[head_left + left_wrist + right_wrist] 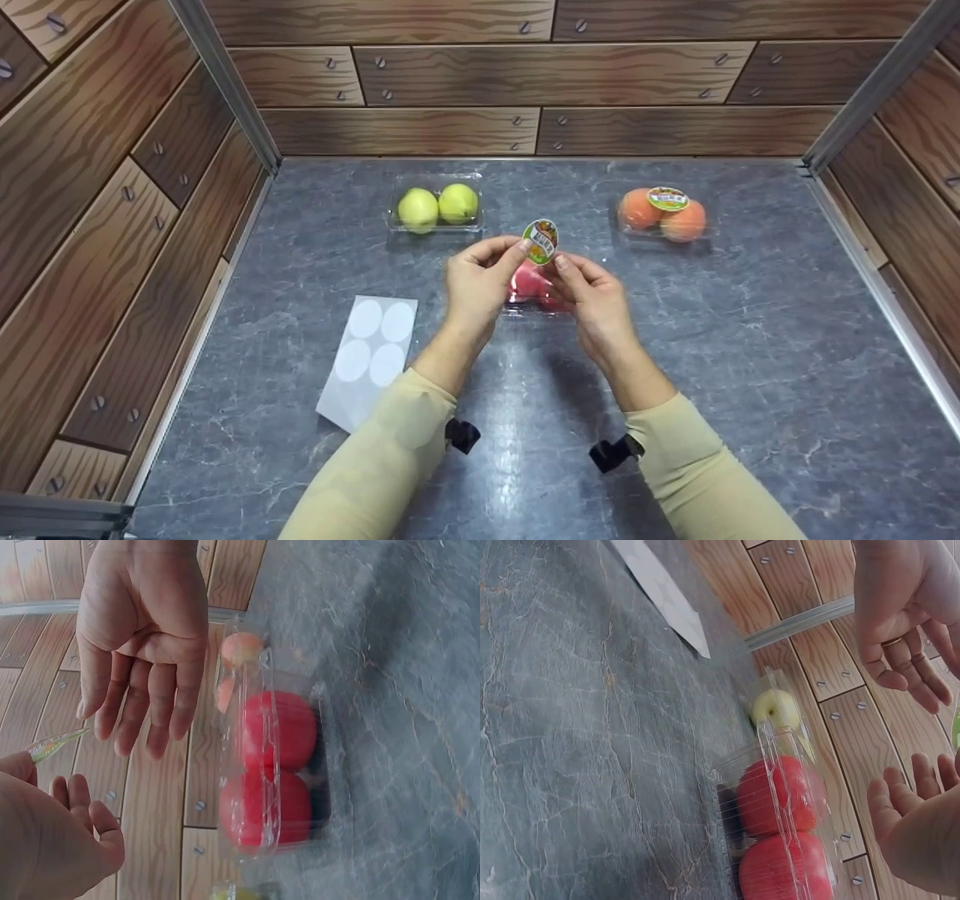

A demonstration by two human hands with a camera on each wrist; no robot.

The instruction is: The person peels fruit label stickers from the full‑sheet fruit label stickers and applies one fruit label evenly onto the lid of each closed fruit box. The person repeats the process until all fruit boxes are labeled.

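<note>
Two hands (480, 281) (592, 300) pinching sticker (541, 241), red-apple box (529, 294) beneath, backing sheet (367, 361) left

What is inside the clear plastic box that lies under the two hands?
The clear plastic box holds two red apples, side by side, lid closed. In the head view both hands, pinching an oval sticker, cover most of it.

Grey marble-look tabletop (750, 360), seemingly printed wood-plank walls (540, 75)
</note>
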